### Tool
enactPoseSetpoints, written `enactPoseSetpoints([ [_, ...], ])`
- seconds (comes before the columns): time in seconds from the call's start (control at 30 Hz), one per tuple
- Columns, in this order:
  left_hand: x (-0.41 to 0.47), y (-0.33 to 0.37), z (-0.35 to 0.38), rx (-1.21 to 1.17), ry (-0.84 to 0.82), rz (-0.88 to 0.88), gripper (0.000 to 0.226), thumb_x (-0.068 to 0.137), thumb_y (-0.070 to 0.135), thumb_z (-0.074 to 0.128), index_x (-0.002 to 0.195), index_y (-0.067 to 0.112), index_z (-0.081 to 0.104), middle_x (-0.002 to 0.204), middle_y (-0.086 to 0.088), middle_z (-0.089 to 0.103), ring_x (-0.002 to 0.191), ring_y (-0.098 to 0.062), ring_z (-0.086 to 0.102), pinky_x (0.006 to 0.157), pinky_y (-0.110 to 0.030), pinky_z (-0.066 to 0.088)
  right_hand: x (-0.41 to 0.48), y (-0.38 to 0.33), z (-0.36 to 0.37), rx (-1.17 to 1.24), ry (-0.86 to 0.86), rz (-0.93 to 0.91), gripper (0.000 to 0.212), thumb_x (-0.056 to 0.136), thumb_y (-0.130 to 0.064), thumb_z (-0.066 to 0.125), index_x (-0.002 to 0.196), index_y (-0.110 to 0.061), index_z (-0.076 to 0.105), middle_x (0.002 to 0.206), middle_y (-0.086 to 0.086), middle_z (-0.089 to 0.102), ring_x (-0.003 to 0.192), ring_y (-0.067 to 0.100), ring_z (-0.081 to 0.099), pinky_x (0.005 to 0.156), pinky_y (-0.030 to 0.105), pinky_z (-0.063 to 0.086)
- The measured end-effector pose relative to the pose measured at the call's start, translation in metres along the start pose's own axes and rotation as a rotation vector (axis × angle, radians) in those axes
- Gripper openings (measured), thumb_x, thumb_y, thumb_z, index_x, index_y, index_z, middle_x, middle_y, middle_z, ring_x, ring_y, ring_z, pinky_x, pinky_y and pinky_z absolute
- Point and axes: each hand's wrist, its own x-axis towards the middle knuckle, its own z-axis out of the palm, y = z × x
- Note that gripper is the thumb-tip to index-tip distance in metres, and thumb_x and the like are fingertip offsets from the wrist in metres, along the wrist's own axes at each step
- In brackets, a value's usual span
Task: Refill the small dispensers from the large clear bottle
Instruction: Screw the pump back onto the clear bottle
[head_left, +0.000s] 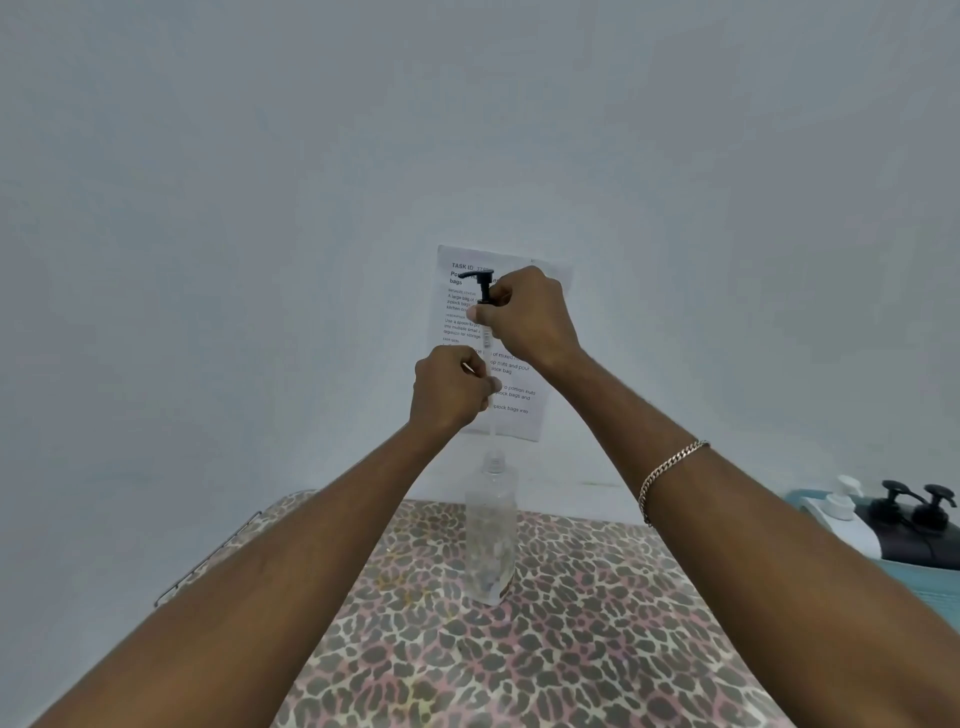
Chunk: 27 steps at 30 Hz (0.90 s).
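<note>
A tall clear bottle (491, 530) stands upright on the leopard-print table (597, 623), its neck open. Above it my right hand (530, 317) grips a black pump head (482, 285), lifted high with its clear dip tube (491, 431) hanging down into the bottle's neck. My left hand (449, 389) pinches the tube partway down, fingers curled round it. At the far right stand a small white pump dispenser (842, 499) and two dark pump dispensers (917, 512).
A printed task sheet (519, 395) is taped to the pale wall behind my hands. A metal wire edge (208, 558) runs along the table's left side. The dispensers stand on a teal-topped surface (935, 582) right of the table.
</note>
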Motion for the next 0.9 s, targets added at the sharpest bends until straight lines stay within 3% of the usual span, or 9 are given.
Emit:
enactPoseSetpoints([
  [0.1, -0.005, -0.008, 0.003, 0.007, -0.019, -0.009, 0.019, 0.083, 0.008, 0.087, 0.080, 0.001, 0.069, 0.073, -0.013, 0.074, 0.067, -0.029, 0.077, 0.071, -0.045, 0.067, -0.003, 0.010, 0.005, 0.001, -0.003, 0.024, 0.035, 0.089, -0.018, 0.084, 0.097, 0.014, 0.070, 0.089, 0.027, 0.074, 0.065, 0.024, 0.055, 0.072, 0.048, 0.059],
  [0.23, -0.015, -0.026, 0.008, 0.076, -0.063, 0.016, 0.028, 0.081, 0.027, 0.092, 0.086, 0.008, 0.071, 0.074, -0.003, 0.072, 0.069, -0.024, 0.071, 0.060, -0.025, 0.052, -0.011, 0.025, 0.013, 0.008, -0.024, 0.050, 0.036, 0.088, -0.018, 0.084, 0.090, 0.014, 0.067, 0.072, 0.016, 0.063, 0.061, 0.022, 0.052, 0.061, 0.035, 0.047],
  [0.37, -0.034, -0.053, 0.014, 0.123, -0.115, -0.001, 0.062, 0.075, 0.051, 0.091, 0.119, 0.013, 0.070, 0.108, 0.002, 0.072, 0.096, -0.013, 0.066, 0.074, -0.020, 0.046, -0.021, 0.041, 0.021, 0.010, -0.046, 0.082, 0.036, 0.088, -0.020, 0.085, 0.086, 0.012, 0.067, 0.070, 0.017, 0.062, 0.058, 0.020, 0.051, 0.055, 0.031, 0.045],
  [0.5, -0.061, -0.082, 0.023, 0.112, -0.178, -0.087, 0.102, 0.067, 0.068, 0.089, 0.148, 0.019, 0.052, 0.140, -0.005, 0.063, 0.117, -0.017, 0.061, 0.087, -0.028, 0.046, -0.032, 0.059, 0.031, -0.006, -0.070, 0.103, 0.034, 0.087, -0.024, 0.086, 0.086, 0.007, 0.071, 0.079, 0.020, 0.073, 0.061, 0.020, 0.057, 0.060, 0.031, 0.047],
  [0.57, -0.072, -0.095, 0.029, 0.096, -0.209, -0.122, 0.111, 0.064, 0.070, 0.089, 0.154, 0.022, 0.045, 0.148, -0.007, 0.059, 0.127, -0.022, 0.061, 0.091, -0.030, 0.048, -0.038, 0.067, 0.034, 0.005, -0.082, 0.116, 0.035, 0.087, -0.024, 0.086, 0.089, 0.008, 0.072, 0.086, 0.023, 0.075, 0.064, 0.030, 0.066, 0.064, 0.036, 0.054],
  [0.67, -0.087, -0.108, 0.037, 0.098, -0.212, -0.137, 0.119, 0.061, 0.075, 0.088, 0.157, 0.024, 0.040, 0.153, -0.005, 0.056, 0.133, -0.023, 0.059, 0.099, -0.033, 0.050, -0.048, 0.078, 0.038, 0.030, -0.103, 0.134, 0.039, 0.086, -0.024, 0.086, 0.097, 0.011, 0.072, 0.094, 0.027, 0.075, 0.085, 0.044, 0.071, 0.078, 0.050, 0.060],
  [0.73, -0.095, -0.113, 0.042, 0.104, -0.198, -0.146, 0.124, 0.057, 0.081, 0.085, 0.157, 0.023, 0.040, 0.152, -0.003, 0.057, 0.135, -0.024, 0.058, 0.100, -0.036, 0.051, -0.053, 0.084, 0.039, 0.034, -0.108, 0.134, 0.038, 0.086, -0.025, 0.086, 0.097, 0.009, 0.073, 0.095, 0.025, 0.075, 0.088, 0.043, 0.070, 0.072, 0.042, 0.058],
  [0.8, -0.102, -0.116, 0.047, 0.105, -0.183, -0.157, 0.122, 0.057, 0.080, 0.086, 0.155, 0.022, 0.041, 0.147, -0.003, 0.060, 0.130, -0.024, 0.060, 0.095, -0.035, 0.052, -0.057, 0.088, 0.039, 0.037, -0.107, 0.137, 0.039, 0.087, -0.026, 0.085, 0.098, 0.009, 0.073, 0.097, 0.024, 0.075, 0.089, 0.043, 0.069, 0.064, 0.034, 0.051],
  [0.9, -0.107, -0.119, 0.051, 0.118, -0.151, -0.156, 0.101, 0.066, 0.067, 0.090, 0.145, 0.020, 0.048, 0.134, -0.001, 0.066, 0.110, -0.015, 0.062, 0.076, -0.022, 0.047, -0.061, 0.092, 0.037, 0.048, -0.119, 0.151, 0.039, 0.087, -0.025, 0.085, 0.100, 0.010, 0.073, 0.099, 0.026, 0.074, 0.092, 0.044, 0.069, 0.076, 0.047, 0.059],
])
